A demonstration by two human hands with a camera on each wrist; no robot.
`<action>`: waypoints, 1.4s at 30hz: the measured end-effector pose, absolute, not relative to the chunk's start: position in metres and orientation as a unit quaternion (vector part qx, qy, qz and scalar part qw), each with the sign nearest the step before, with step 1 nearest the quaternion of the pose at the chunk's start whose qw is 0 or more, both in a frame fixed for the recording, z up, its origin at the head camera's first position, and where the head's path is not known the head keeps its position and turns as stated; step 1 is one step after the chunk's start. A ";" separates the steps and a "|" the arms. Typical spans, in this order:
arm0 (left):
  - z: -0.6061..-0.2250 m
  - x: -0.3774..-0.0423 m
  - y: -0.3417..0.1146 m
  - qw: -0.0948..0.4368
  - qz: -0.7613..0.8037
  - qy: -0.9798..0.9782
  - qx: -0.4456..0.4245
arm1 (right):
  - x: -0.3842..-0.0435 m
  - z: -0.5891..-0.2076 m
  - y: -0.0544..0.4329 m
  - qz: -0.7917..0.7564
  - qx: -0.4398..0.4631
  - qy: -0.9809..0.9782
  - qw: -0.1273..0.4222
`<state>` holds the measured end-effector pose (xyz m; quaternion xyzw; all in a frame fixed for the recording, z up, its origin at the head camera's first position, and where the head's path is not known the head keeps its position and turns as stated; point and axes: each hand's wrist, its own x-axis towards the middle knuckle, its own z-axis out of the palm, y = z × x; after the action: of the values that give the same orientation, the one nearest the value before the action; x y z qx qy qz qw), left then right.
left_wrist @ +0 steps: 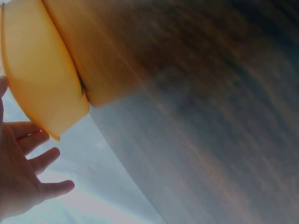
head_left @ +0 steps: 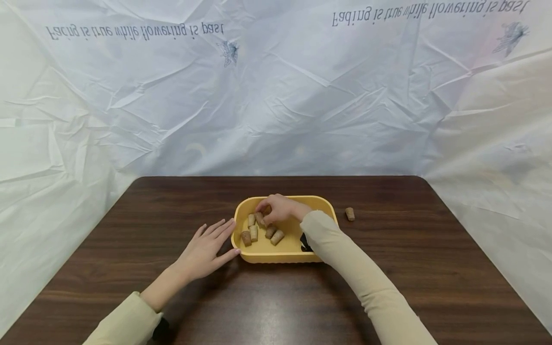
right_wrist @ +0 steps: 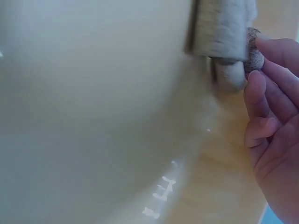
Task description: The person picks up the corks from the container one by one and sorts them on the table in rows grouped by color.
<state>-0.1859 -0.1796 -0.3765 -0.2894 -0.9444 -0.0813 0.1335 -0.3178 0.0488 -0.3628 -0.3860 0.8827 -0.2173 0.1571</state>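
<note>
A shallow yellow plastic bin point(head_left: 284, 258) stands on the table with several tapered cork stoppers point(head_left: 253, 233) in its left half. My right hand point(head_left: 282, 209) reaches into the bin from the right. Thumb and fingers pinch a cork stopper point(right_wrist: 254, 51), which the right wrist view shows close beside other corks. At the bin's left end is my left hand point(head_left: 207, 251), fingers straight and spread, with the fingertips at the rim. In the left wrist view those fingers point(left_wrist: 44, 160) lie against the bin's yellow outer wall point(left_wrist: 44, 60).
One more cork stopper point(head_left: 350, 214) lies on the dark wood table point(head_left: 401, 239), right of the bin. White printed sheeting point(head_left: 276, 96) hangs behind the table and along both sides. A black object point(head_left: 305, 243) shows beneath the right sleeve, over the bin's right end.
</note>
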 end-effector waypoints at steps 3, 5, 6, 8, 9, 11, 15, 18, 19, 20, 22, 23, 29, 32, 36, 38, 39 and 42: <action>-0.377 -0.186 -0.179 0.134 -0.081 -0.945 -0.289 | -0.318 -0.356 0.052 -0.220 -0.390 0.881 0.152; -0.376 -0.186 -0.179 0.132 -0.080 -0.945 -0.288 | -0.318 -0.351 0.055 -0.221 -0.389 0.881 0.150; -0.376 -0.186 -0.179 0.132 -0.081 -0.945 -0.287 | -0.319 -0.349 0.056 -0.222 -0.391 0.881 0.148; -0.376 -0.186 -0.179 0.131 -0.082 -0.945 -0.287 | -0.319 -0.344 0.060 -0.228 -0.399 0.877 0.143; -0.376 -0.186 -0.179 0.131 -0.082 -0.946 -0.287 | -0.319 -0.341 0.062 -0.229 -0.403 0.875 0.141; -0.376 -0.186 -0.180 0.130 -0.085 -0.945 -0.287 | -0.320 -0.335 0.068 -0.235 -0.417 0.868 0.131; -0.376 -0.186 -0.180 0.130 -0.086 -0.945 -0.286 | -0.320 -0.323 0.078 -0.250 -0.422 0.862 0.128; -0.376 -0.185 -0.180 0.133 -0.086 -0.945 -0.287 | -0.321 -0.317 0.087 -0.260 -0.413 0.863 0.129; -0.376 -0.185 -0.180 0.135 -0.087 -0.944 -0.287 | -0.321 -0.315 0.090 -0.263 -0.411 0.864 0.126; -0.376 -0.185 -0.180 0.136 -0.088 -0.944 -0.288 | -0.321 -0.313 0.094 -0.264 -0.410 0.865 0.121; -0.377 -0.185 -0.180 0.137 -0.088 -0.943 -0.289 | -0.321 -0.311 0.101 -0.268 -0.407 0.866 0.112; -0.377 -0.185 -0.180 0.137 -0.088 -0.943 -0.289 | -0.322 -0.310 0.105 -0.270 -0.404 0.867 0.109; -0.378 -0.185 -0.179 0.136 -0.088 -0.943 -0.289 | -0.323 -0.308 0.129 -0.288 -0.373 0.876 0.101; -0.377 -0.185 -0.180 0.135 -0.091 -0.944 -0.289 | -0.322 -0.306 0.141 -0.297 -0.359 0.880 0.097; -0.378 -0.185 -0.180 0.136 -0.092 -0.943 -0.288 | -0.319 -0.307 0.155 -0.293 -0.350 0.885 0.092; -0.378 -0.185 -0.180 0.139 -0.092 -0.942 -0.290 | -0.317 -0.307 0.163 -0.291 -0.349 0.886 0.091; -0.378 -0.185 -0.180 0.139 -0.093 -0.942 -0.290 | -0.316 -0.308 0.167 -0.290 -0.348 0.887 0.089; -0.379 -0.185 -0.179 0.141 -0.093 -0.942 -0.291 | -0.313 -0.309 0.180 -0.293 -0.347 0.887 0.084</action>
<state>-0.1853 -0.1794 -0.3789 -0.2912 -0.9417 -0.0925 0.1406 -0.3126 0.1800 -0.3091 -0.3468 0.8872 -0.2927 0.0835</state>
